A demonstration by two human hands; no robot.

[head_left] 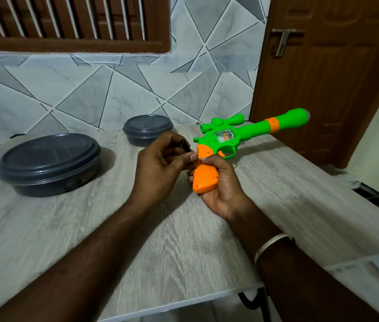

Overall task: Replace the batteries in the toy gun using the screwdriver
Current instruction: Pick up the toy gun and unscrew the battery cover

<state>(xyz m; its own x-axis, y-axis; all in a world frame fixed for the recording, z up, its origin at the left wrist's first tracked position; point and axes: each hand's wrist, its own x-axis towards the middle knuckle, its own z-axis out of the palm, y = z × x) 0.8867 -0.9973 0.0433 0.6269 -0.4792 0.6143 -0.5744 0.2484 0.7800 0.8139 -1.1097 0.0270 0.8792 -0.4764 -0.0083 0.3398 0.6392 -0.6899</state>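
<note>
In the head view, your right hand (pixel 221 189) curls round the orange grip of the green-and-orange plastic toy gun (pixel 230 135), whose barrel points toward 2 o'clock over the pale wood-grain table (pixel 184 240). Your left hand (pixel 158 168) pinches the black-handled screwdriver (pixel 184 145), and its thin shaft meets the grip. A large dark-grey round lidded tub (pixel 49 163) sits at 9 o'clock from your hands, and a smaller matching tub (pixel 148 129) at 12.
</note>
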